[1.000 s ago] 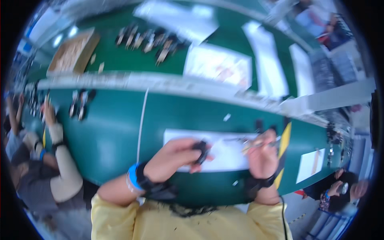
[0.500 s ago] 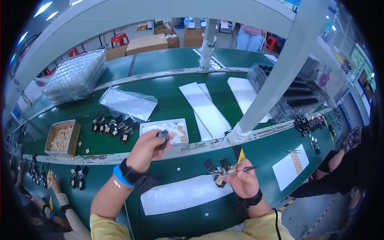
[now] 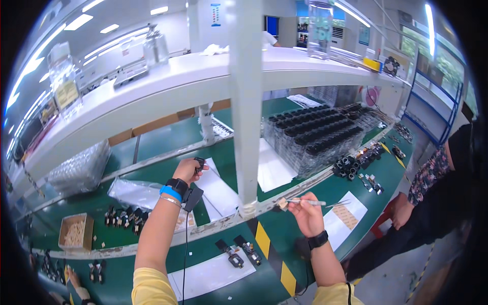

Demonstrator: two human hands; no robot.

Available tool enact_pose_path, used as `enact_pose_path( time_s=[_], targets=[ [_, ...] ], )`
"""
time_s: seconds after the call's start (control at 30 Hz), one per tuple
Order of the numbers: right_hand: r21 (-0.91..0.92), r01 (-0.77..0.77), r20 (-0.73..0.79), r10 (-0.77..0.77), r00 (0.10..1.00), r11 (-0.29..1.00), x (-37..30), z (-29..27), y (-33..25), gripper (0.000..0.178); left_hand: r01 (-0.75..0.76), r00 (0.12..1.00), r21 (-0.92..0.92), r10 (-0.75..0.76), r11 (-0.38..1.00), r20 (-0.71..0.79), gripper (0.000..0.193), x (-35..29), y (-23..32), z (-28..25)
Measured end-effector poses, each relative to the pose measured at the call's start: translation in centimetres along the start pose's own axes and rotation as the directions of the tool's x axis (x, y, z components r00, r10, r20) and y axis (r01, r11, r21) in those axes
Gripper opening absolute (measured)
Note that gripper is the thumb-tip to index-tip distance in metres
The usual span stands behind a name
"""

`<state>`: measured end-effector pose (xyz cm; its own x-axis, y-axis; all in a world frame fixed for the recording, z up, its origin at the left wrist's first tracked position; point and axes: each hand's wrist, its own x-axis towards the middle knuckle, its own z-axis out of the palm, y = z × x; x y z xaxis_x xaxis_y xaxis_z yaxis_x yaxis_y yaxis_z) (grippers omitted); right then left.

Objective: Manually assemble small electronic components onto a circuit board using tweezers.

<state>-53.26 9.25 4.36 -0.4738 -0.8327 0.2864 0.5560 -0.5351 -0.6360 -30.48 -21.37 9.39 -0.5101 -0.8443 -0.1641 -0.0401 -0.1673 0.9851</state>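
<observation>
My left hand (image 3: 188,170) reaches out over the far side of the bench, fingers closed around a small black part (image 3: 200,163). Pinched in my right hand (image 3: 309,218) is a pair of tweezers (image 3: 314,203), and a small tan square piece (image 3: 282,204) shows at their left tip. Two black assemblies with flat black flaps, one of them this assembly (image 3: 235,258), lie on a long white sheet (image 3: 208,274) in front of me, apart from both hands. A white tray (image 3: 190,223) is partly hidden behind my left forearm.
A cardboard box (image 3: 76,231) of tan pieces stands left, near several black assemblies (image 3: 124,218). Stacked clear trays (image 3: 315,137) holding black parts stand far right. A white post (image 3: 247,112) and shelf (image 3: 168,76) rise ahead. A co-worker's hand (image 3: 403,212) hangs at right.
My view has swung up and right. The right hand, with tweezers and tan piece, has left the assemblies and moved right. My left hand reaches farther away, still holding the black part.
</observation>
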Motion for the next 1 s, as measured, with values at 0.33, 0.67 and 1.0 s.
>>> enact_pose_path(
  time_s=[0.33,0.67,1.0],
  targets=[
    [0.055,-0.134,-0.092,0.139,0.986,0.989,4.6,-6.9,1.9,0.008,-0.001,0.999,0.190,0.010,0.982,-0.045,0.014,7.6,1.1,2.1],
    [0.069,-0.329,-0.092,0.335,0.938,0.942,5.5,-8.4,3.8,0.008,-0.316,0.940,0.283,0.340,0.906,-0.040,0.010,17.5,-8.9,0.8],
    [0.132,-0.294,-0.200,0.316,0.928,0.947,6.3,-10.3,3.1,0.009,0.262,0.965,-0.124,-0.261,0.957,0.031,0.013,18.5,-11.5,6.4]
  ],
)
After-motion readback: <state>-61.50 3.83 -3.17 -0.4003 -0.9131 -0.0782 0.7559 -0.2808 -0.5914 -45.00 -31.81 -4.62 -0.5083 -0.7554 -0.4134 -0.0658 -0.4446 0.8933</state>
